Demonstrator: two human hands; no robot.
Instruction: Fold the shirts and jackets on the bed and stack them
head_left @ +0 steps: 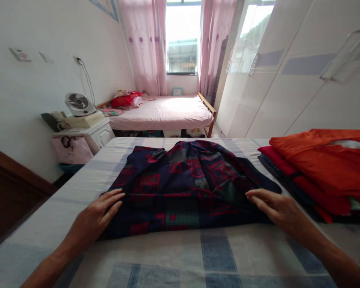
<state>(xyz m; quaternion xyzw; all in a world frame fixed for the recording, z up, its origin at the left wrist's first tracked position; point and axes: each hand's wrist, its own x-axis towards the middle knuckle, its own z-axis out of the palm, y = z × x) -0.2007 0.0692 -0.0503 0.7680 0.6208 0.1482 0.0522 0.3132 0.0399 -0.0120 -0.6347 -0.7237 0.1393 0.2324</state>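
Note:
A dark navy garment with red and grey-green square patterns lies spread across the bed in front of me. Its near edge is turned over in a long strip, while the far part is rumpled. My left hand rests at its left near corner, fingers stretched out and apart. On the opposite side, my right hand has its fingers extended over the cloth, touching near the end of the folded strip. Neither hand seems to grip the fabric. What kind of garment it is cannot be told for certain.
Beside my right arm is a stack of folded clothes with an orange garment on top. A checked sheet covers the bed. Beyond stand a second bed, a cabinet bearing a fan, and a white wardrobe at right.

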